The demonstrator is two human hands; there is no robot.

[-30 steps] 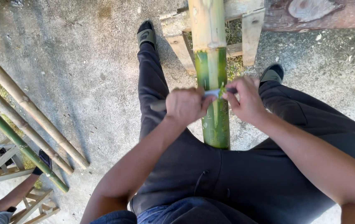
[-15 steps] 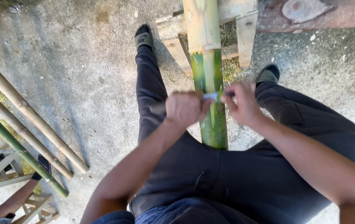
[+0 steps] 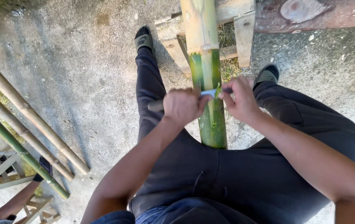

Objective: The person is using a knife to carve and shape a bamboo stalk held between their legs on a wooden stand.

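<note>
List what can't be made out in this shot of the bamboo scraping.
- Blade: head view, only a short bright stretch shows between the left hand and right hand; both ends of the tool are wrapped by the hands.
- Bamboo pole: its top is cut off by the upper edge, its near end hidden behind the lap.
- Other person: cut off by the lower left corner; only a forearm shows.

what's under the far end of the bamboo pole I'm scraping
The far end of the bamboo pole rests over a wooden frame of pale planks, with dry grass showing between them on the concrete ground. The exact contact point is hidden by the pole itself.
</note>
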